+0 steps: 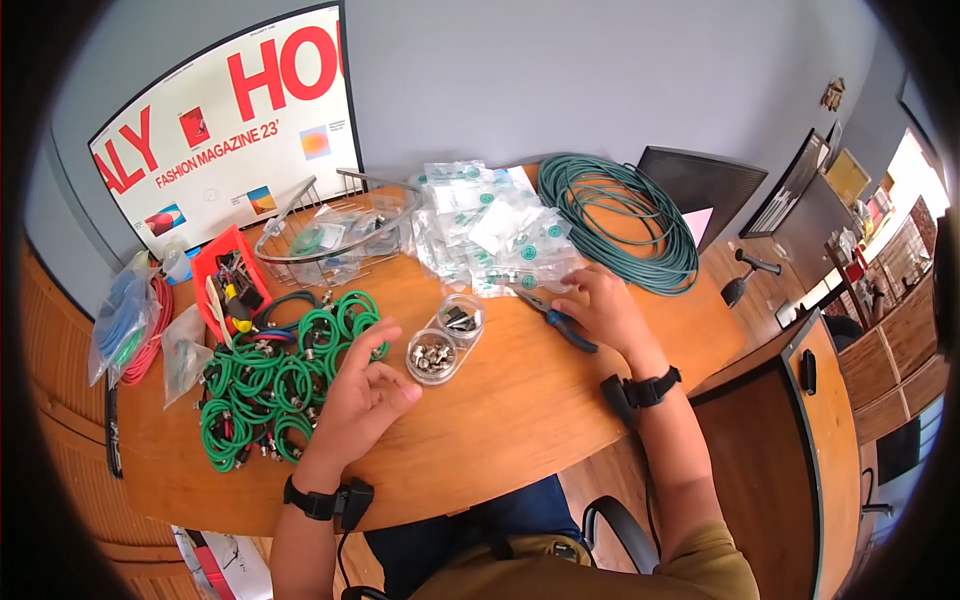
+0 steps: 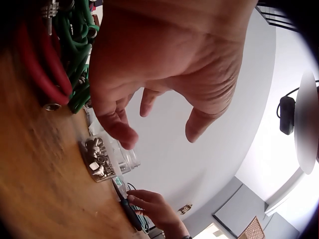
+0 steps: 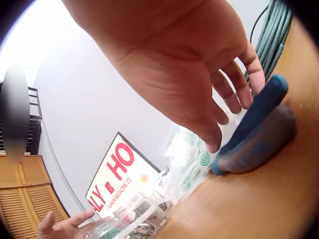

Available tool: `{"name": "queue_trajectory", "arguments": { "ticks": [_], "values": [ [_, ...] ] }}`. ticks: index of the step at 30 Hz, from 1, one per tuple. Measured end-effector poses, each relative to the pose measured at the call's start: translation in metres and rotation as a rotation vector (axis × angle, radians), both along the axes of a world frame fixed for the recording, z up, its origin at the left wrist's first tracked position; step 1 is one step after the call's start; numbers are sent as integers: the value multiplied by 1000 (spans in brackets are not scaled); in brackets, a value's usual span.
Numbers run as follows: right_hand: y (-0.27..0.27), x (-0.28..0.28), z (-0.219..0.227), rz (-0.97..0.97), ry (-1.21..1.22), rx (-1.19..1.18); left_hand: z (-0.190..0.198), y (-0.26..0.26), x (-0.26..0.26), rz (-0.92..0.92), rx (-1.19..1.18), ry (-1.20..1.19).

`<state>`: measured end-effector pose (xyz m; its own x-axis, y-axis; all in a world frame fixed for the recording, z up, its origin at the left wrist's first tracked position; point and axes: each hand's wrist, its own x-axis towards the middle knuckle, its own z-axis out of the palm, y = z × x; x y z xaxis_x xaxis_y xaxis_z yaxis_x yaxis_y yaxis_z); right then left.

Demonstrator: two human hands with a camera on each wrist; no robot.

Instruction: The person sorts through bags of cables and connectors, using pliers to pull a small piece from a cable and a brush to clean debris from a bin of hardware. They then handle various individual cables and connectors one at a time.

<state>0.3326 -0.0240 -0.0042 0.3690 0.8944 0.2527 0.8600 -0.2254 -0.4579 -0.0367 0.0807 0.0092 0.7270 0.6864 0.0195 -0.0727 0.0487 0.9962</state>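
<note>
Head view: L hand (image 1: 358,412) raised over table (image 1: 500,420), btwn green cables (image 1: 290,385) and front jar (image 1: 430,381). Palm turned inward, fingers part bent & spread, thumb out to the jar side. L grip: released. Front jar holds metal fittings (image 1: 432,356); rear jar (image 1: 482,318), w/ dark bits inside, sits right behind. R hand (image 1: 608,312) over pliers (image 1: 572,332), forearm in from lower R, fingers pointing L, loosely curved. Pliers lie on table, nose twd plastic bags (image 1: 490,235), handles twd the person. Dark-green coil (image 1: 672,265) beyond R hand. Black strap on each wrist.

L wrist view: L hand fills top of frame, digits hanging down, tips well apart, thumb & fingers not meeting. Front jar w/ fittings below the tips, on table. Red cable (image 2: 42,69) & green cables off to one side. R hand small in bkgd, just by pliers, fingers bent.

R wrist view: R hand comes in from top, relaxed; thumb tip just beside pliers' handles, other fingers curved down w/ gaps btwn, beyond the handles. R grip: slack, not wrapped round pliers; can't tell if any fingertip touches. Plastic bags behind. L hand at lower edge nr the jars, fingers extended, partly hidden.
</note>
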Motion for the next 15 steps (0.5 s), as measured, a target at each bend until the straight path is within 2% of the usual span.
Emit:
{"name": "queue_trajectory", "arguments": {
  "ticks": [2,4,6,9,12,15],
  "values": [
    [4,2,-7,-55,-45,-31,-5,0,0,-35,43,21],
    [12,3,-18,-60,-73,61,-6,1,2,-71,87,41],
    [20,6,-22,-76,-125,38,-4,1,2,-166,162,188],
    [35,10,-30,-23,-206,74,-10,-1,5,-201,277,252],
    [31,5,-21,-106,-165,19,-8,-4,6,-204,366,321],
    [20,16,-15,-12,-91,73,-7,-2,6,-182,401,347]
  ]
}}
